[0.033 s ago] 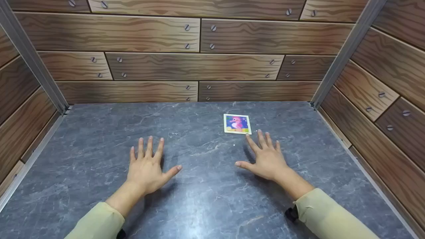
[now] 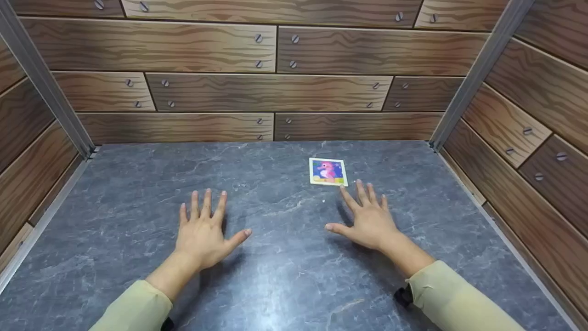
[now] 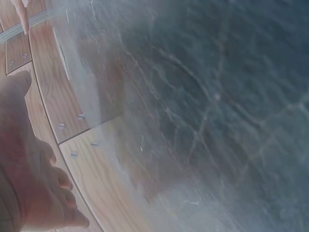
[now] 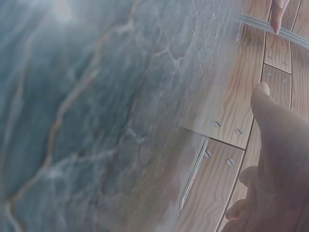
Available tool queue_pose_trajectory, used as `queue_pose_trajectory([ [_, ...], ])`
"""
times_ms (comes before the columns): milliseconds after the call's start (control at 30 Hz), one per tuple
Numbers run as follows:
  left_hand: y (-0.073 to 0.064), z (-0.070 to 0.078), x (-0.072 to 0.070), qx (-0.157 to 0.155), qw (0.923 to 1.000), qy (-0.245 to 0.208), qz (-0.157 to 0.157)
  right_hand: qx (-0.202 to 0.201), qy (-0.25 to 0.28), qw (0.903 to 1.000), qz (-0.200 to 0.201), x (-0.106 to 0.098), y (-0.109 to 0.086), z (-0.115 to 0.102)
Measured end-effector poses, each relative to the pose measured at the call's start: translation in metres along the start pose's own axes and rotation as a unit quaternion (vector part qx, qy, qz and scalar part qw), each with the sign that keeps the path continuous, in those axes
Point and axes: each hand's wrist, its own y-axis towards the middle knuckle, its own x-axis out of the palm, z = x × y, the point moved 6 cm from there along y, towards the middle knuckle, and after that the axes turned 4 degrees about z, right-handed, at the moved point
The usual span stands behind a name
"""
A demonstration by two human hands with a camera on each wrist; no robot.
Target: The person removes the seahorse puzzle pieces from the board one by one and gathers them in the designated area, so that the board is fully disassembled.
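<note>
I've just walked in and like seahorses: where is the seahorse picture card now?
In the head view, the seahorse picture card lies on the gray marble-patterned tabletop, right of centre, just ahead of the right hand.

White-bordered seahorse card (image 2: 328, 172), pink on blue, lying picture-up toward the surface (image 2: 275, 239)'s far edge, right of centre.
</note>
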Motion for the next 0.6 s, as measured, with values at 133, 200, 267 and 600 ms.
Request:
queue_pose_trajectory([
  [133, 0.002, 0.002, -0.002, 0.004, 1.0, -0.001, 0.002, 0.0, 0.001, 1.0, 0.001, -0.003, 0.001, 0.0],
  [200, 0.002, 0.003, -0.003, 0.008, 0.9999, -0.001, 0.006, -0.003, 0.002, 1.0, 0.003, -0.004, 0.002, 0.0],
  [267, 0.004, 0.005, -0.005, 0.015, 0.9998, 0.003, 0.011, -0.005, 0.006, 1.0, 0.003, -0.006, 0.003, 0.001],
  [600, 0.022, 0.025, -0.022, 0.049, 0.9983, 0.004, 0.031, -0.024, 0.016, 0.9996, 0.009, -0.018, 0.009, 0.001],
])
